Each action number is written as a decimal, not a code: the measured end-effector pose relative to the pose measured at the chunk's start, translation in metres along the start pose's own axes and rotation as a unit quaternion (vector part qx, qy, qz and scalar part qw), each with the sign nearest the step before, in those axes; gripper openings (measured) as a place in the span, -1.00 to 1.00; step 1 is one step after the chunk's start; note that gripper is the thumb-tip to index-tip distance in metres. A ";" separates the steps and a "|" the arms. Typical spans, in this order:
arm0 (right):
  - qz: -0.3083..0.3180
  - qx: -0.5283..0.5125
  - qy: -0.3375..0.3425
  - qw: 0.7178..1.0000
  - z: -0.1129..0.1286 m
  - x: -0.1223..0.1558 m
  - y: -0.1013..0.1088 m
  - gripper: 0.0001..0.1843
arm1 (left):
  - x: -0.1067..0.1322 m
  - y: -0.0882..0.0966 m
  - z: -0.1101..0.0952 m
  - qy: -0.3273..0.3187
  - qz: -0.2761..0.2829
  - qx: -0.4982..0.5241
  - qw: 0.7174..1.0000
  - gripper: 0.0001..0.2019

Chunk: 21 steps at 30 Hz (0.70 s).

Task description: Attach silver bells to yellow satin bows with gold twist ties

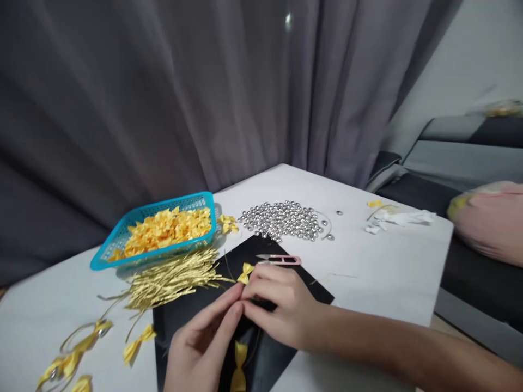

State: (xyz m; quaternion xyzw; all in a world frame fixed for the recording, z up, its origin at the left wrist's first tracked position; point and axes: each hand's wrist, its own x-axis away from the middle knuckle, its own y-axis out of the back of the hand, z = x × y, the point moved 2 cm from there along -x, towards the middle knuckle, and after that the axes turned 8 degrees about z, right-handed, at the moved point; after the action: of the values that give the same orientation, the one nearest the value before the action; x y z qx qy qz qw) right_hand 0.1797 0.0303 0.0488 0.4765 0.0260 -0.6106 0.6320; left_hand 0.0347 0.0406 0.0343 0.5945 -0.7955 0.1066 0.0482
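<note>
My left hand (204, 332) and my right hand (281, 302) meet over a black mat (314, 283), thumbs and fingers pinched tip to tip. A small yellow ribbon bow (245, 273) sticks out from the fingers of my right hand. Whatever lies between the left fingertips is hidden. Below the hands another yellow bow (239, 365) lies on the mat, with a thin dark cord (256, 345) beside it. Just beyond my right knuckles rest thread snips with a pink handle (286, 260), their blades pointing left.
A blue basket (100, 264) of yellow bows stands back left, in front of gold twist-tie-like strips (171, 280). Silver beads (281, 218) are heaped behind the mat. Corded bows (73, 356) lie front left, white scraps (404, 218) at right. A grey curtain (183, 98) hangs behind the white table (368, 272).
</note>
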 end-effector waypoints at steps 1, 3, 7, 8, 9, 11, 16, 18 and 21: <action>0.004 0.031 0.001 1.000 0.001 0.001 0.001 -0.84 | -0.002 -0.003 0.001 0.023 -0.009 0.029 0.999 -0.66; 0.016 0.086 -0.010 0.996 0.001 0.001 0.004 -0.80 | -0.005 -0.006 0.005 0.043 -0.043 0.081 0.995 -0.65; 0.094 0.174 -0.008 0.980 0.002 0.001 0.004 -0.74 | -0.007 -0.007 0.014 0.042 -0.064 0.113 0.991 -0.67; 0.129 0.192 -0.006 0.973 0.003 0.000 0.002 -0.75 | -0.008 -0.006 0.016 0.040 -0.069 0.104 0.991 -0.67; 0.162 0.203 -0.008 0.966 0.003 0.000 0.000 -0.76 | -0.008 -0.005 0.018 0.038 -0.075 0.092 0.992 -0.68; 0.207 0.215 -0.021 0.954 0.004 -0.003 -0.002 -0.79 | -0.011 -0.001 0.021 0.032 -0.090 0.064 0.993 -0.67; 0.357 0.168 -0.064 0.917 -0.020 -0.025 0.023 -0.79 | -0.017 0.003 0.019 0.012 -0.099 0.062 0.993 -0.63; 0.372 0.163 -0.096 0.909 -0.048 -0.034 0.045 -0.85 | -0.017 0.003 0.015 -0.004 -0.107 0.085 0.991 -0.63; 0.350 0.209 -0.176 0.896 -0.096 -0.037 0.071 -0.87 | -0.017 0.000 0.010 -0.008 -0.108 0.094 0.990 -0.63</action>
State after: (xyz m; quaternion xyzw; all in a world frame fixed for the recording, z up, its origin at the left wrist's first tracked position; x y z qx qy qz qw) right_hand 0.2799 0.1048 0.0596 0.4607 -0.3823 -0.4149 0.6852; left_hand 0.0399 0.0537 0.0210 0.6799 -0.7133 0.1703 -0.0034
